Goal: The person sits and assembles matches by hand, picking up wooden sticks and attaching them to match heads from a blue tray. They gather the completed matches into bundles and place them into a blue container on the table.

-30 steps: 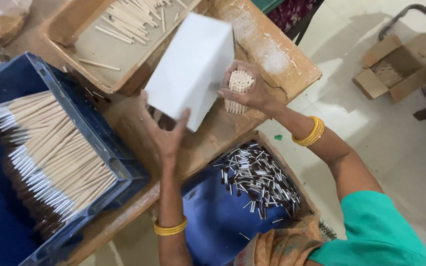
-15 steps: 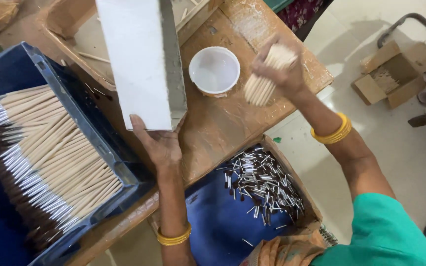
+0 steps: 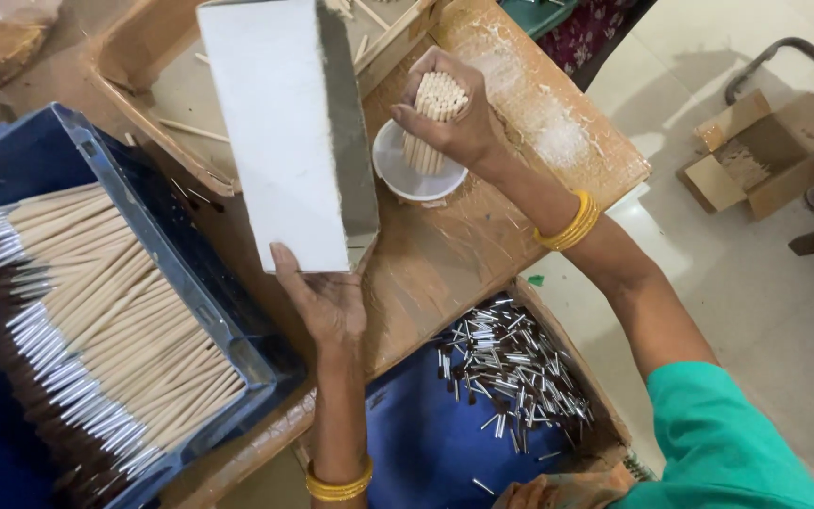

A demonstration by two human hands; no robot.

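My left hand [image 3: 327, 302] grips the near bottom edge of a tall white box [image 3: 280, 132] and holds it upright on the wooden table [image 3: 463, 245]. My right hand [image 3: 454, 123] is shut on a bundle of pale wooden sticks [image 3: 433, 111], held upright with their lower ends in a small white round bowl [image 3: 416, 179] just right of the box.
A blue crate [image 3: 171, 273] at the left holds several rows of sticks with metal tips [image 3: 96, 320]. A lower tray [image 3: 511, 377] at the front holds loose metal caps. A wooden tray [image 3: 157, 85] with loose sticks sits behind the box. An open cardboard box [image 3: 746, 160] lies on the floor at right.
My right hand has brought the stick bundle left and down into the white bowl. The white box has shifted slightly right, still upright in my left hand.
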